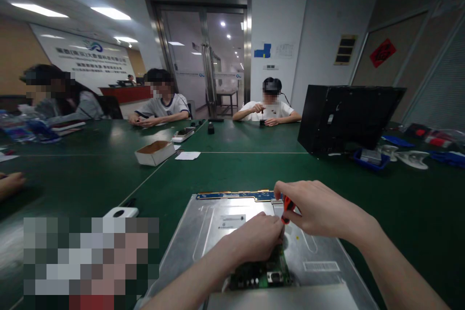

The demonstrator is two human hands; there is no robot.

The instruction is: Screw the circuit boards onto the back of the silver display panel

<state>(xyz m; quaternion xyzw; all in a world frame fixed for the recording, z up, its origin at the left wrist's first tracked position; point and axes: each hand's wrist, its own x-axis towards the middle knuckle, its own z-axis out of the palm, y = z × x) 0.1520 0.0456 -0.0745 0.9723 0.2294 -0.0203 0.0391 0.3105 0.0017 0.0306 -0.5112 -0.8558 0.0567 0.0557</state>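
Observation:
A flat silver metal display panel (203, 237) lies on the green table in front of me. My right hand (323, 206) is closed around an orange-red and black screwdriver (287, 207), held with its handle up over the panel. Close beside it, my left hand (256, 237) is curled above a green circuit board (259, 271) on the panel. Its fingertips are near the screwdriver's lower end, and whatever they pinch is hidden. Along the panel's far edge runs a narrow blue circuit strip (232, 196).
A black monitor-like casing (341, 121) stands at right, near a blue tray (370, 160) with parts. An open cardboard box (155, 153) and white paper (188, 155) lie farther back. A white device (121, 212) is left of the panel. Several people sit around the table.

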